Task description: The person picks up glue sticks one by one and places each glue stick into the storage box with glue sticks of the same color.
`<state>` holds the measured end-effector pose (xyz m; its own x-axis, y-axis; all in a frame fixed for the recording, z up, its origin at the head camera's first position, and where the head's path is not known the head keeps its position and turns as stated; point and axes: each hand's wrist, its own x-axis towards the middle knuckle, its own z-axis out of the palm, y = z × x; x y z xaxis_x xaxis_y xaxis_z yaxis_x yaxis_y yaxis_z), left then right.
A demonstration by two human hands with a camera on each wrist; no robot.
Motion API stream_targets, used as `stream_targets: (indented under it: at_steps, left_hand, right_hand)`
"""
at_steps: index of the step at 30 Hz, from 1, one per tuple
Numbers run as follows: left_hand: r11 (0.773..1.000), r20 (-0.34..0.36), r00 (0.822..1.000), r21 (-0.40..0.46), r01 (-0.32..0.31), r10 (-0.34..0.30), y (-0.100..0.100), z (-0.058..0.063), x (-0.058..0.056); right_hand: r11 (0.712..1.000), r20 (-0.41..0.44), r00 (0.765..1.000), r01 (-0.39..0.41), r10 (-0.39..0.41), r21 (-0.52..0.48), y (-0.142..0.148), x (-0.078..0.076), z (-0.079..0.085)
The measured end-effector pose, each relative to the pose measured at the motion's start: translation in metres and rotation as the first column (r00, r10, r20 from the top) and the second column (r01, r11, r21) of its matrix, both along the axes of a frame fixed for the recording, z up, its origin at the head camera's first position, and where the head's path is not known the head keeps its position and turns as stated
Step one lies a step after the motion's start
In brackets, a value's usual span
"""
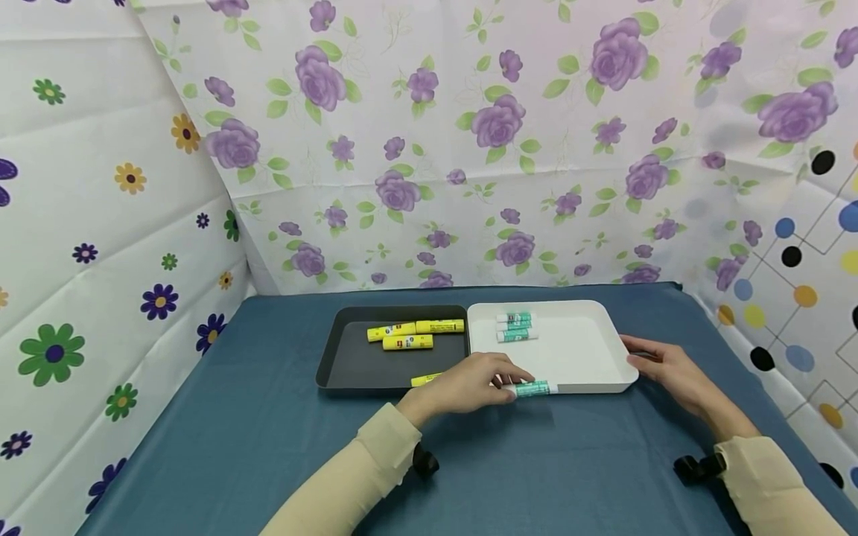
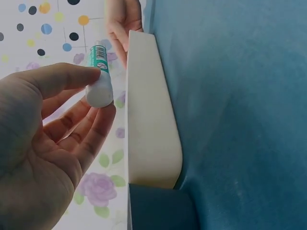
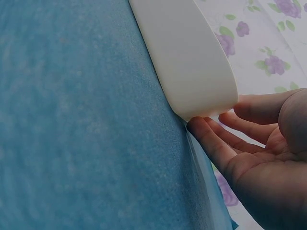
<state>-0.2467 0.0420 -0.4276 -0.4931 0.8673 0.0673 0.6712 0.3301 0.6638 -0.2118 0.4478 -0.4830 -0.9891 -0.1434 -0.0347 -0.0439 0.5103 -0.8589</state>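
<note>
My left hand (image 1: pixel 469 383) pinches a green-and-white glue stick (image 1: pixel 532 388) between thumb and fingertips. The stick lies crosswise over the front rim of the white tray (image 1: pixel 576 365) in the head view; its white end (image 2: pixel 100 93) faces the left wrist camera. At the tray's right end, my right hand (image 1: pixel 677 376) touches the outer wall, its fingers (image 3: pixel 213 136) extended near the lower edge. Toward the back of the white tray lie several more green-and-white glue sticks (image 1: pixel 517 336).
A dark grey tray (image 1: pixel 348 368) adjoins the white one on its left. Several yellow glue sticks (image 1: pixel 407 342) lie in it, one partly hidden behind my left hand. Blue cloth (image 1: pixel 268 417) covers the table, with flowered curtains (image 1: pixel 402 149) behind.
</note>
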Motion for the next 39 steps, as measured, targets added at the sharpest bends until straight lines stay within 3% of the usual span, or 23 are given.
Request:
stream_targets:
  at_steps: [28,39]
  left_hand:
    - [0.994,0.041,0.994,0.028,-0.103,0.102,0.0,0.03,-0.044]
    - [0.993,-0.054,0.994,-0.067,-0.102,0.099,0.011,0.046,-0.071]
  right_hand:
    - [1.0,-0.012,1.0,-0.009,0.008,-0.013,-0.001,0.001,0.0]
    - [1.0,-0.02,1.0,-0.01,0.009,-0.023,0.0,0.001,-0.001]
